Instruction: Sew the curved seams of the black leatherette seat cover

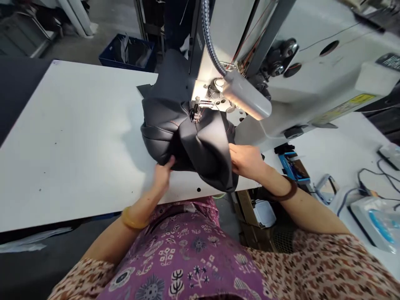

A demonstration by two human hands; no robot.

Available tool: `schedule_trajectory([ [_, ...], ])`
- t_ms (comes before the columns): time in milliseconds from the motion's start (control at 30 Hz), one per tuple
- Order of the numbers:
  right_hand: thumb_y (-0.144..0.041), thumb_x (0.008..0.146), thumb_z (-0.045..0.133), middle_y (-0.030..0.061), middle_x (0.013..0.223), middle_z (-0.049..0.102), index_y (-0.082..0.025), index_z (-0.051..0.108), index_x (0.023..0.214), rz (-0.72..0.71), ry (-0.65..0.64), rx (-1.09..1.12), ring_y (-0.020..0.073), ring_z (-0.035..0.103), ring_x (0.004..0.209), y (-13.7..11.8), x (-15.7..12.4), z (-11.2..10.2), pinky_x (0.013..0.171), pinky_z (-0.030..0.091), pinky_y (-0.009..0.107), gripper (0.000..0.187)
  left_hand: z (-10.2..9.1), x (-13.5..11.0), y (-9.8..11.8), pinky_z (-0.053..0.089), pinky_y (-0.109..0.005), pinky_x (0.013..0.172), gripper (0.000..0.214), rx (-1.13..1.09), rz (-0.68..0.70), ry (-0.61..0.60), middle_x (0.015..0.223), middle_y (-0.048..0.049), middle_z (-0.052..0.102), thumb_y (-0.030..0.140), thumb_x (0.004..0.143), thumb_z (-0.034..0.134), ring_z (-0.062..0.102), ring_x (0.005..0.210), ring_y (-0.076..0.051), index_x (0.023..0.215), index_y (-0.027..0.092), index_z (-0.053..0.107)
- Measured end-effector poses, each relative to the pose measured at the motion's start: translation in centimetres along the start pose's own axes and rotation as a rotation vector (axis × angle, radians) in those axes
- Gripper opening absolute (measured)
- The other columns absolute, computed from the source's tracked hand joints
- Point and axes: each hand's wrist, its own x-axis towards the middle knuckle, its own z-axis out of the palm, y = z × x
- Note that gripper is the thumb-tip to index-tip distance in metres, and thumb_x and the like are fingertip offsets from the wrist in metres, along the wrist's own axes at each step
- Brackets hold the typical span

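A bunched piece of dark grey leather-like material with red stitching [190, 141] lies under the presser foot [196, 113] of an industrial sewing machine [312, 79]. My left hand [163, 174] grips the material's lower left edge, fingers curled on it. At the right side, my right hand [245, 160] pinches a fold of the same piece. Both hands sit close to the white table's [71, 146] front edge.
A lamp head [246, 96] on a flexible hose hangs over the needle area. A blue crate [128, 52] stands on the floor behind the table. Scissors, cables, a blue box and plastic-wrapped items [375, 216] lie at the right.
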Motion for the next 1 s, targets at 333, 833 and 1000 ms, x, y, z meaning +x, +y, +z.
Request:
schedule_trajectory([
  [333,-0.02,0.091,0.037,0.0034,0.066,0.061,-0.017,0.054,0.076,0.045,-0.027,0.264,0.0131,0.055,0.056,-5.6,-3.6,6.2,0.051,0.028,0.024,0.023,-4.1,11.1,7.6,0.05,-0.04,0.088,0.031,0.271,0.209,0.24,0.089,-0.0018,0.062,0.038,0.077,0.067,0.059,0.092,-0.017,0.091,0.012,0.057],
  [833,-0.019,0.09,0.039,-0.0009,0.056,0.051,-0.019,0.048,0.067,-0.143,0.104,0.293,0.0111,0.044,0.048,-1.9,-4.0,-0.8,0.05,0.027,0.027,0.025,-1.5,2.7,14.2,0.039,-0.046,0.108,0.051,1.408,1.438,-1.103,0.13,-0.0096,0.059,0.006,0.06,0.062,0.049,0.127,-0.027,0.109,0.021,0.061],
  [1000,-0.013,0.082,0.036,0.0009,0.071,0.06,-0.02,0.054,0.082,-0.219,0.232,0.488,0.0132,0.055,0.064,0.8,-1.1,-3.3,0.059,0.042,0.026,0.019,0.8,3.8,14.8,0.033,-0.047,0.112,0.042,1.515,1.46,-1.054,0.139,-0.0132,0.051,0.015,0.071,0.06,0.045,0.131,-0.03,0.113,0.018,0.06],
])
